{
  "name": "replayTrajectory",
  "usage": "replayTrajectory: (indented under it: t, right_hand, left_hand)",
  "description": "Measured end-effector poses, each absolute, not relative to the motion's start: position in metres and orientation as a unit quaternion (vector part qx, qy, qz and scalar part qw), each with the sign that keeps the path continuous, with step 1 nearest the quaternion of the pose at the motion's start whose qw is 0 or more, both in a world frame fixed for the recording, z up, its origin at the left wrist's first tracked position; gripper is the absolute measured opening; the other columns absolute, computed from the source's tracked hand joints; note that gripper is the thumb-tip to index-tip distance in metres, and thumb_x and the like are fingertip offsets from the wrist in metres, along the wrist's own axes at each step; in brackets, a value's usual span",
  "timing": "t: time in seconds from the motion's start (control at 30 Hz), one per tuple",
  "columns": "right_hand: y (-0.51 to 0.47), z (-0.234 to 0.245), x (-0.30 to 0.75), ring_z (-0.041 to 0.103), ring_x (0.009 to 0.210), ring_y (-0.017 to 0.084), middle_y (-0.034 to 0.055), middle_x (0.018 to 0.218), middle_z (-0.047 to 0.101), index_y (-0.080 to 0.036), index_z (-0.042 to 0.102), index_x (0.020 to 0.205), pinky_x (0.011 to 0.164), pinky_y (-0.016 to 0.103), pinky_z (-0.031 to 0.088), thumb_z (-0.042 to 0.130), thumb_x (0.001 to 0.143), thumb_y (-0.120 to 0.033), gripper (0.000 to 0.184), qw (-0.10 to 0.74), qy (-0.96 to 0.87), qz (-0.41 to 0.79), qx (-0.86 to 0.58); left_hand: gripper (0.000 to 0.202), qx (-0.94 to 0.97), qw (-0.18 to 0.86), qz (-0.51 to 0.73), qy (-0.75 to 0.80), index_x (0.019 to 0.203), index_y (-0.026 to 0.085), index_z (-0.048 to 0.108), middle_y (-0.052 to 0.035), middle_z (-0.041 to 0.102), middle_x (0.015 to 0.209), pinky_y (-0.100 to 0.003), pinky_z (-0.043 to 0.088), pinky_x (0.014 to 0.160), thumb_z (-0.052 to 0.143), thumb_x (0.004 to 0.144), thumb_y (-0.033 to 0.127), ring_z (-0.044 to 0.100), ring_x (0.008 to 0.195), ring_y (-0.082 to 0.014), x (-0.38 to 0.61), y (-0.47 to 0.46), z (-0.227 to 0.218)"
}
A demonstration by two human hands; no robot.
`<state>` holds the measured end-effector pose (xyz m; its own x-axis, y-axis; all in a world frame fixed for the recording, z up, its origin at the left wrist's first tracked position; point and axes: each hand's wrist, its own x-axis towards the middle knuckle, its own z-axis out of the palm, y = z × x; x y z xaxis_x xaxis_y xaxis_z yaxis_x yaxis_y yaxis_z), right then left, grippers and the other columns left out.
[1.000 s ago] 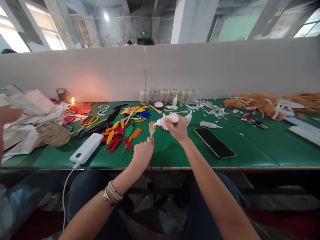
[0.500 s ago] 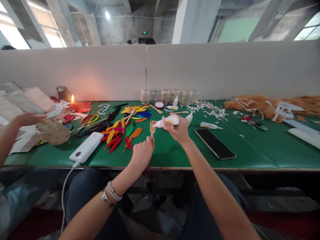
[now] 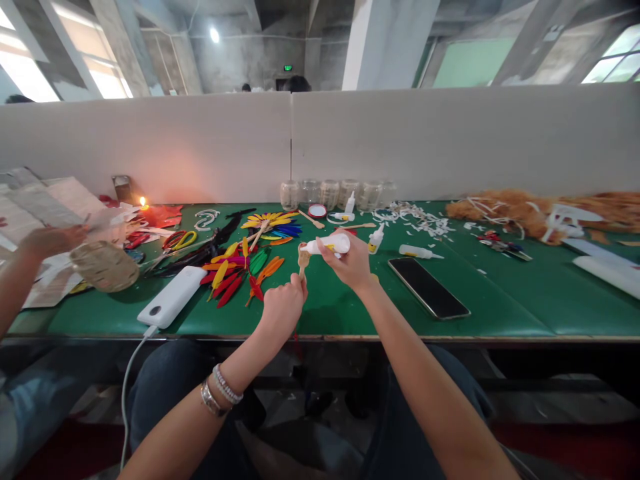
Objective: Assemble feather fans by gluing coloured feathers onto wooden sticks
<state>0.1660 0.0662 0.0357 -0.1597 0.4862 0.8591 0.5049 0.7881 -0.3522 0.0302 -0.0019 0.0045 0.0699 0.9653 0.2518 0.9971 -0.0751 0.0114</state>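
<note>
My left hand [image 3: 285, 301] is closed around the handle of a small wooden spoon [image 3: 303, 259], its head pointing up. In my right hand [image 3: 354, 261] is a white glue bottle [image 3: 327, 245], tipped sideways with its nozzle at the spoon's head. Whether glue is flowing I cannot tell. Left of my hands lie loose coloured feathers [image 3: 230, 288] in red, yellow, green and orange. Behind them a fan of yellow and blue feathers [image 3: 273, 220] spreads around another wooden stick [image 3: 259, 235].
A phone [image 3: 429, 288] lies to the right, a white power bank [image 3: 173, 297] with a cable to the left. Glass jars [image 3: 330, 193] line the partition. A candle [image 3: 143, 203] burns at back left, near scissors [image 3: 181, 240] and a co-worker's hand [image 3: 59, 240].
The glue bottle and my right hand have shifted slightly left and tilted flatter over the spoon. My left hand stays nearly in place. The co-worker's hand has moved a little.
</note>
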Motion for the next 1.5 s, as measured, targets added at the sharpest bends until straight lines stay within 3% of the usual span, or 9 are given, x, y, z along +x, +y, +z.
replayTrajectory:
  t: [0.27, 0.47, 0.7, 0.93, 1.13, 1.33, 1.5]
  right_hand:
    - [0.0659, 0.0376, 0.1686, 0.042, 0.05, 0.011, -0.0016, 0.055, 0.046, -0.02, 0.045, 0.059, 0.049, 0.025, 0.031, 0.052, 0.08, -0.039, 0.029, 0.577, -0.752, -0.01, -0.319]
    - [0.0638, 0.0396, 0.1675, 0.039, 0.046, 0.009, -0.0032, 0.053, 0.043, -0.019, 0.046, 0.06, 0.047, 0.024, 0.028, 0.055, 0.078, -0.041, 0.03, 0.535, -0.779, 0.025, -0.325]
    - [0.0653, 0.0384, 0.1711, 0.041, 0.048, 0.01, -0.0023, 0.056, 0.046, -0.02, 0.048, 0.065, 0.048, 0.025, 0.03, 0.054, 0.079, -0.036, 0.023, 0.579, -0.752, 0.006, -0.315]
    - [0.0614, 0.0394, 0.167, 0.041, 0.049, 0.009, -0.0028, 0.057, 0.046, -0.019, 0.045, 0.062, 0.048, 0.024, 0.03, 0.055, 0.078, -0.034, 0.024, 0.528, -0.793, 0.035, -0.301]
    - [0.064, 0.038, 0.1718, 0.039, 0.049, 0.01, -0.003, 0.055, 0.043, -0.02, 0.044, 0.063, 0.049, 0.025, 0.03, 0.054, 0.078, -0.033, 0.022, 0.582, -0.754, 0.013, -0.304]
    - [0.063, 0.0389, 0.1712, 0.04, 0.049, 0.01, -0.0025, 0.057, 0.045, -0.02, 0.045, 0.062, 0.048, 0.024, 0.031, 0.055, 0.076, -0.033, 0.022, 0.535, -0.79, 0.032, -0.299]
    - [0.063, 0.0387, 0.1721, 0.042, 0.05, 0.011, -0.0013, 0.058, 0.046, -0.02, 0.044, 0.061, 0.049, 0.025, 0.033, 0.053, 0.078, -0.034, 0.023, 0.571, -0.762, 0.037, -0.305]
  left_hand:
    - [0.039, -0.727, 0.092, -0.106, -0.672, 0.084, 0.011, 0.053, -0.0101, 0.063, 0.057, -0.026, 0.042, 0.046, 0.019, 0.093, 0.028, 0.064, 0.055, -0.0239, 0.0291, -0.001, 0.0019]
    - [0.038, -0.727, 0.084, -0.104, -0.673, 0.085, 0.011, 0.054, -0.0101, 0.063, 0.058, -0.028, 0.042, 0.047, 0.019, 0.092, 0.027, 0.064, 0.056, -0.0252, 0.0288, -0.0014, 0.0031]
    - [0.039, -0.731, 0.091, -0.106, -0.668, 0.085, 0.013, 0.053, -0.0091, 0.063, 0.058, -0.029, 0.042, 0.046, 0.017, 0.092, 0.027, 0.063, 0.055, -0.0257, 0.0274, -0.0013, 0.0029]
    - [0.037, -0.726, 0.086, -0.105, -0.674, 0.085, 0.012, 0.052, -0.009, 0.062, 0.057, -0.027, 0.042, 0.046, 0.019, 0.092, 0.027, 0.064, 0.055, -0.0248, 0.027, -0.0022, 0.0051]
    - [0.037, -0.728, 0.092, -0.114, -0.669, 0.083, 0.012, 0.052, -0.0092, 0.062, 0.056, -0.024, 0.039, 0.046, 0.019, 0.092, 0.027, 0.063, 0.054, -0.0232, 0.0268, -0.002, 0.0054]
    - [0.035, -0.725, 0.089, -0.116, -0.673, 0.083, 0.012, 0.051, -0.0096, 0.061, 0.056, -0.024, 0.037, 0.045, 0.021, 0.092, 0.026, 0.063, 0.053, -0.0239, 0.027, -0.0016, 0.0048]
    - [0.035, -0.727, 0.088, -0.111, -0.672, 0.083, 0.012, 0.051, -0.0093, 0.062, 0.056, -0.024, 0.038, 0.045, 0.02, 0.092, 0.027, 0.063, 0.053, -0.0236, 0.0271, -0.0019, 0.0052]
